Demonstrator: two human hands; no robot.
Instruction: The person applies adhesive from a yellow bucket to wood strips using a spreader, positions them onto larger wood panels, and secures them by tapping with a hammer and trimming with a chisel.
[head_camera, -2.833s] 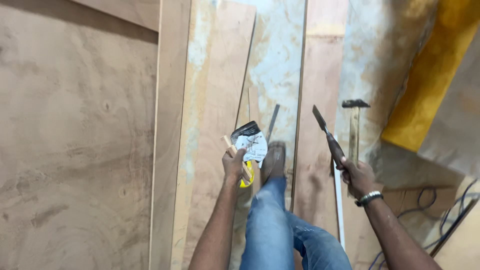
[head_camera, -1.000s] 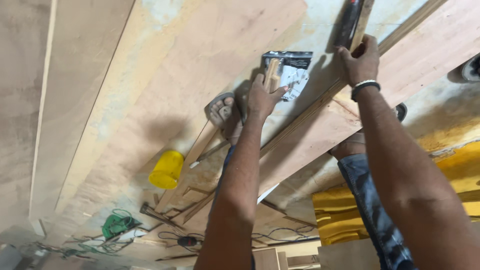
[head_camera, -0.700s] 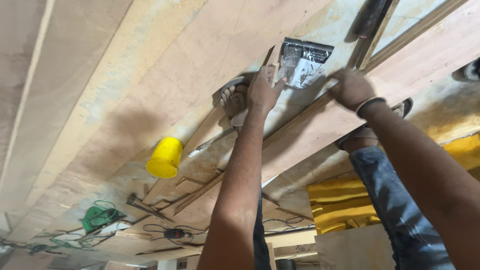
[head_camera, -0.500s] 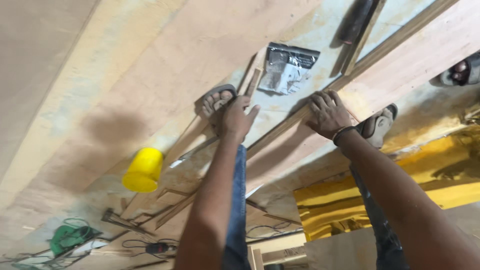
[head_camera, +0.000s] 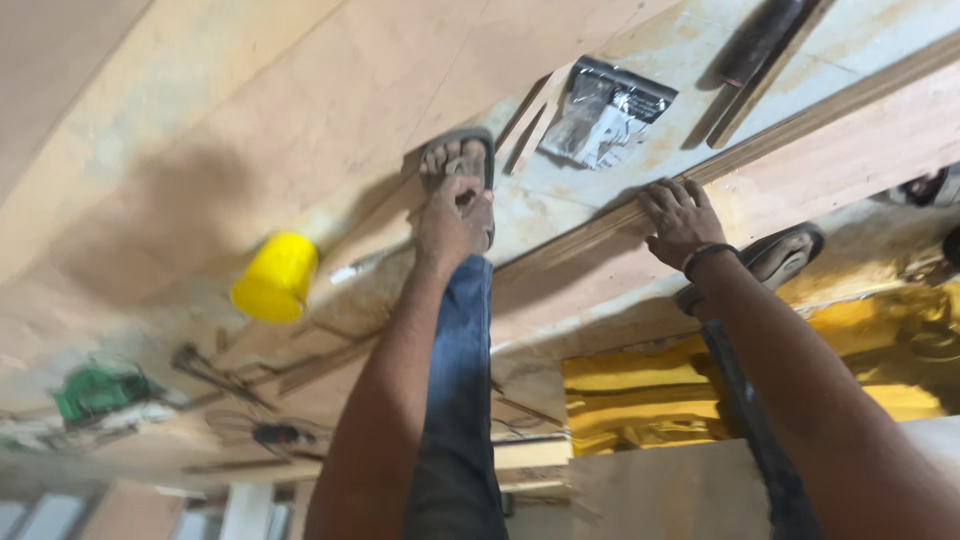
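Right hand (head_camera: 682, 215) lies flat, fingers spread, on the edge of a long plywood strip (head_camera: 800, 140) on the floor; not closed round it. Left hand (head_camera: 452, 215) rests loosely curled at the sandalled foot (head_camera: 458, 165); whether it pinches anything cannot be told. Strip judged stiff, thin, fairly light but long, likely to flex and swing; best held along the near edge with both hands well apart. Strip ends run out of view. Plastic packet (head_camera: 605, 110) beyond the right grip is blurred; contents unreadable.
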